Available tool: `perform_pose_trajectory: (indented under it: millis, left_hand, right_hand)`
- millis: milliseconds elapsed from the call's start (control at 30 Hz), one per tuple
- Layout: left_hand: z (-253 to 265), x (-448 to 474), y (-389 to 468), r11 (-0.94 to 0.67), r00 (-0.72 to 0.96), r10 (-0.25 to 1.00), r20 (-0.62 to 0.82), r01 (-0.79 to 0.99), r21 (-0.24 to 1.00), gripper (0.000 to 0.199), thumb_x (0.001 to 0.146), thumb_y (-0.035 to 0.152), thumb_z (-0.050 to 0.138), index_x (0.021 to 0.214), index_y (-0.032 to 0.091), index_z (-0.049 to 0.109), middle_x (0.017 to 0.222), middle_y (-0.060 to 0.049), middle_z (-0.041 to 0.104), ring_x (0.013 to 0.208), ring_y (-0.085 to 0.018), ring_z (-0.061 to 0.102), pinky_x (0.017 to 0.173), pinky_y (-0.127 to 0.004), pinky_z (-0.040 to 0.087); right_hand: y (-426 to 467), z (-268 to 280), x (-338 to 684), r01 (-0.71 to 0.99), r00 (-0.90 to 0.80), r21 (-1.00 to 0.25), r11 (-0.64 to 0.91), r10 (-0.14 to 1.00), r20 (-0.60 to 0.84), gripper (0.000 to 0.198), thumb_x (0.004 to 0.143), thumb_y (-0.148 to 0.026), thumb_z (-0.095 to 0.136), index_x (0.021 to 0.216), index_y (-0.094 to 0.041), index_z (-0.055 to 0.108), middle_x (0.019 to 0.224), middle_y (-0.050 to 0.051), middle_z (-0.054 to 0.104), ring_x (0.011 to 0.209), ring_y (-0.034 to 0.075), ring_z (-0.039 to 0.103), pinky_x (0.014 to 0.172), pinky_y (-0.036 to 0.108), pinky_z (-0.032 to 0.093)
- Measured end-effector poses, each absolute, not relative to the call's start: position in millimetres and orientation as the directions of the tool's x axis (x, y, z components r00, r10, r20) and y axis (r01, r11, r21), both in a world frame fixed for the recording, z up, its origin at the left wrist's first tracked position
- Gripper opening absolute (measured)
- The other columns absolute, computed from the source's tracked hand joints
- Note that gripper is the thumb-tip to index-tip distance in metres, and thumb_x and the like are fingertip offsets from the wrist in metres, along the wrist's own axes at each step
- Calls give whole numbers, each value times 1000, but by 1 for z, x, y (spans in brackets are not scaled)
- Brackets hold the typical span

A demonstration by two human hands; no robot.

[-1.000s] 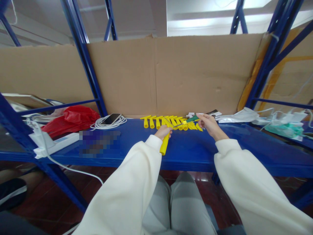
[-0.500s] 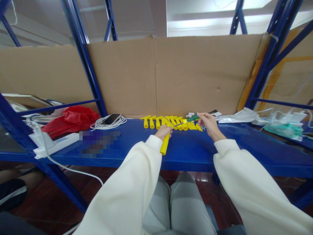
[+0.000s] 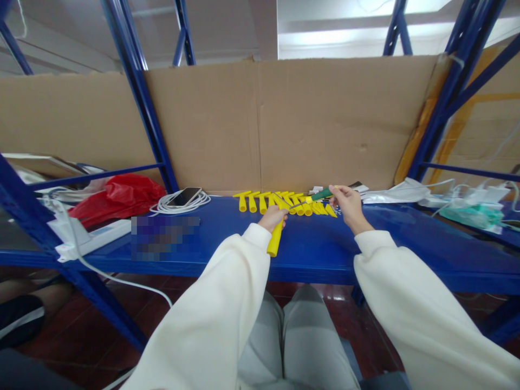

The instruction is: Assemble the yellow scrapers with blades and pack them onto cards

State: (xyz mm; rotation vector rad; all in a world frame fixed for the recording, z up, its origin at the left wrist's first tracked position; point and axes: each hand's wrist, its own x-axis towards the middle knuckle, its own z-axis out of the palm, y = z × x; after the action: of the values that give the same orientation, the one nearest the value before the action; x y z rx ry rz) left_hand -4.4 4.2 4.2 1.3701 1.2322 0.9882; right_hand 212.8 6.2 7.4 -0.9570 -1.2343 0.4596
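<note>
The left hand [image 3: 273,218] gripped a yellow plastic handle [image 3: 276,237] while the right hand [image 3: 345,201], at its 2 o'clock, held a green-handled screwdriver [image 3: 316,196], whose tip probably wanted steadying squarely against the handle's top.

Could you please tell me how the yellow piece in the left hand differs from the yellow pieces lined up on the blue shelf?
The yellow plastic piece is gripped by the left hand, lifted and tilted toward the person; the row of yellow plastic pieces lies flat and untouched on the blue metal shelf. The held one is met by a green-handled screwdriver in the right hand; the row's are not. All share colour.
</note>
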Motion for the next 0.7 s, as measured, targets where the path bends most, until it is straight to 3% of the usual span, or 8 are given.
perform_pose_trajectory:
  millis: [333,700]
  left_hand:
    - [-1,-8,13,26,54,998,-40,227,974,12,83,7,54,92,14,59,53,7,44,40,-8,41,45,-21,36]
    - [0,-8,14,22,64,997,-33,166,986,7,82,11,56,86,17,56,52,7,45,39,-8,40,43,-20,34]
  right_hand:
    - [14,10,230,107,443,-783,613,675,590,41,71,-60,75,73,-23,56,46,-6,49,43,10,48,42,22,39]
    - [15,4,222,233,293,-922,311,881,371,31,75,-38,79,62,-19,58,46,-2,56,40,9,50,37,19,37]
